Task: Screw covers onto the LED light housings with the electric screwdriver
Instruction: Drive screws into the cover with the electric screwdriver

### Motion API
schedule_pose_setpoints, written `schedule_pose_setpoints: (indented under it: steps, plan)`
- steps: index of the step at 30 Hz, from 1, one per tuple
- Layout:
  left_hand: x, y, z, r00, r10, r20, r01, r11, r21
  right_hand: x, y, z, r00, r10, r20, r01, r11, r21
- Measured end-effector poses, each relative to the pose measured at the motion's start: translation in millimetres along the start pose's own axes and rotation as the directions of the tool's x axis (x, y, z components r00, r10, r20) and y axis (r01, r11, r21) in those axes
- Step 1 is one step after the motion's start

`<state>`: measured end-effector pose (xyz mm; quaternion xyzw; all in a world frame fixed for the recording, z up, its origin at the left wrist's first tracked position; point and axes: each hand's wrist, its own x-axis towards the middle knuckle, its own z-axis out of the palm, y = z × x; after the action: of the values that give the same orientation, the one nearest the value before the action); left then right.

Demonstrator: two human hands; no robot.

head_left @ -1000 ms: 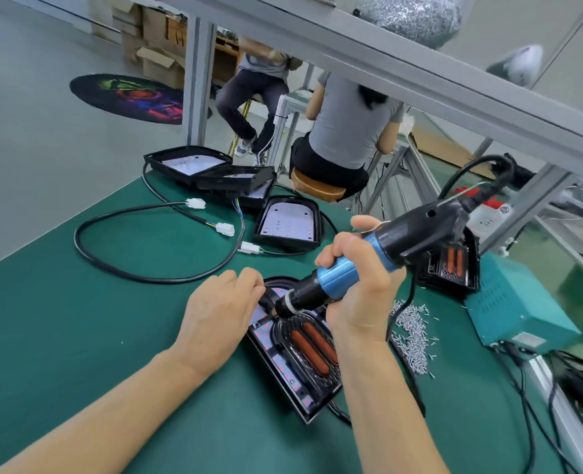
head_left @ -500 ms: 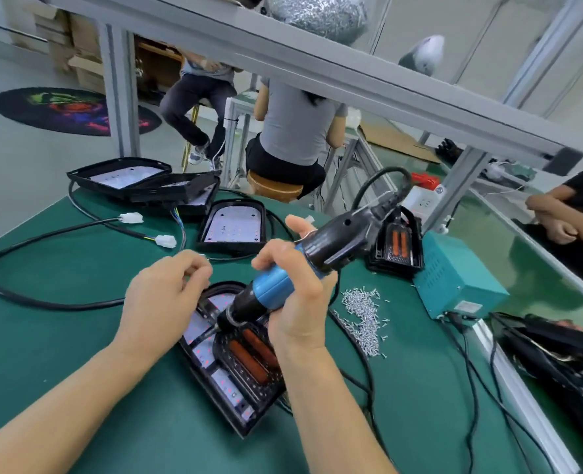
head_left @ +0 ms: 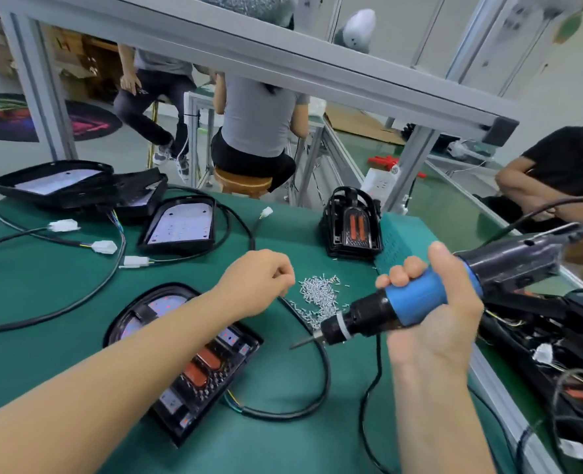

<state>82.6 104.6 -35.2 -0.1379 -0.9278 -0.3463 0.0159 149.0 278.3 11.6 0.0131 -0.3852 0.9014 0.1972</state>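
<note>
Right hand (head_left: 433,323) grips electric screwdriver (head_left: 409,302), bit now lifted clear of the covered housing (head_left: 184,360) on the mat near the left forearm. Left hand (head_left: 256,285) has left the cover and reached the screw pile (head_left: 317,295), fingers curled; whether it holds a screw, cannot tell. Likely fetching next screw. Uncovered housings (head_left: 180,227) wait beyond.

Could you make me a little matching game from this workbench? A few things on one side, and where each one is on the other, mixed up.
Things:
1. screwdriver
2. screw pile
3. housing
4. teal box

Places:
A. under the left forearm
B. in the right hand
C. far side, beside a stack of covers
D. just past the left hand

Pairs: 1-B, 2-D, 3-A, 4-C
</note>
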Motion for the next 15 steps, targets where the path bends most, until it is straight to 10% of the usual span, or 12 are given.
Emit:
schedule_pose_setpoints:
  steps: [15]
  plan:
    - [58.1, -2.5, 52.5, 0.959, -0.063, 0.278, 0.017, 0.986, 0.165, 3.3, -17.2, -29.0, 0.999, 0.030, 0.020, -0.025, 0.973, -0.229]
